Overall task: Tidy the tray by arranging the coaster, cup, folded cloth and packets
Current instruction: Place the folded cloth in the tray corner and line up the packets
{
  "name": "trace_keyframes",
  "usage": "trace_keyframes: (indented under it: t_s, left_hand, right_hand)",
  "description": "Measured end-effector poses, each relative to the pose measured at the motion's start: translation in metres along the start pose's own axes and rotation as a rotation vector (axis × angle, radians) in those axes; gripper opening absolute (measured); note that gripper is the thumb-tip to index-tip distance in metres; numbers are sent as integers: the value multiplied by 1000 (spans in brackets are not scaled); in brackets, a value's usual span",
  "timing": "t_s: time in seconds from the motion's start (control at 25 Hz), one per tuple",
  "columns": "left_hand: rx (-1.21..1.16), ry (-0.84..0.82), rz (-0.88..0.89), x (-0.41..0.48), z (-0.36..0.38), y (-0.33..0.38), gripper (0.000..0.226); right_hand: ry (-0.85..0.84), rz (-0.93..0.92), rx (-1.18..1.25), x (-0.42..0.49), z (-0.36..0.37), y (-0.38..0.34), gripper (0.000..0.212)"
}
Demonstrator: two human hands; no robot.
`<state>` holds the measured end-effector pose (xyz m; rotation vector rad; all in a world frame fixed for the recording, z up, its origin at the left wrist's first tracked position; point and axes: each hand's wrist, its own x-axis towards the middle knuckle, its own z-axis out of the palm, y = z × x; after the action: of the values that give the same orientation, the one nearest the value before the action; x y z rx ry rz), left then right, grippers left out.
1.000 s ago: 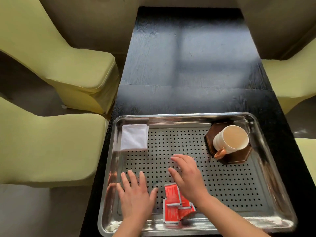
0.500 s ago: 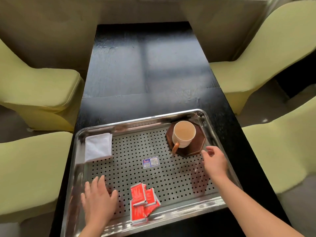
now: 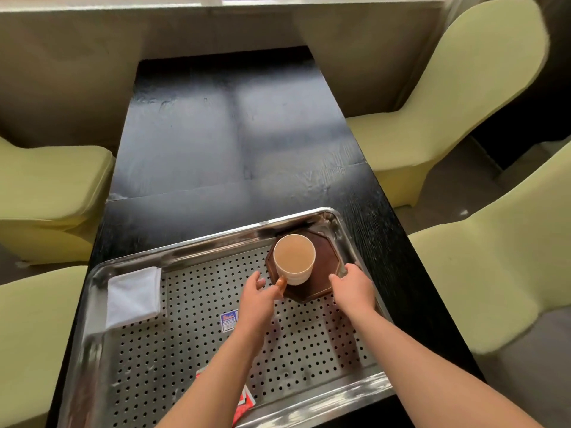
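A perforated steel tray [image 3: 216, 240] lies on the black table. In its far right corner a white cup [image 3: 294, 257] with an orange handle stands on a dark brown octagonal coaster [image 3: 325, 257]. My left hand [image 3: 258, 296] is beside the cup's handle, fingers apart, thumb close to it. My right hand [image 3: 352, 287] rests its fingertips on the coaster's near right edge. A folded white cloth [image 3: 134, 296] lies at the tray's left side. One blue-and-white packet [image 3: 229, 322] lies mid-tray. Red packets [image 3: 244, 403] at the near edge are mostly hidden under my left forearm.
The black table [image 3: 228, 134] stretches away beyond the tray. Pale green covered chairs stand on both sides, such as the chair [image 3: 438, 97] at the right and the chair [image 3: 49, 186] at the left. The tray's right rim is close to the table's right edge.
My left hand has moved from the tray's near left up to the cup's handle. My right hand has closed in on the coaster's edge. The view has shifted, and the tray looks turned.
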<state>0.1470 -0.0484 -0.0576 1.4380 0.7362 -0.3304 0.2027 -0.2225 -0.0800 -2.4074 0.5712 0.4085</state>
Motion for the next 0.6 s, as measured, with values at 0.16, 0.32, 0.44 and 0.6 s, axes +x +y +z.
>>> trace_keyframes:
  t_s: [0.16,0.32,0.44,0.6]
  left_hand:
    - [-85,10,-43,23,10,-1,59]
    - [-57,20,-5,27,13,-2,32]
    - [-16,-12,12,32,17,-3,43]
    - [42,-38,32,37,19,-4,60]
  right_hand:
    - [-93,8,13,13,4,10,55]
    - [-104,-1,30,17,6,15,60]
    - [-105,-18,19,14,7,15,55]
    - [-71,-81,-28,3,14,17,36]
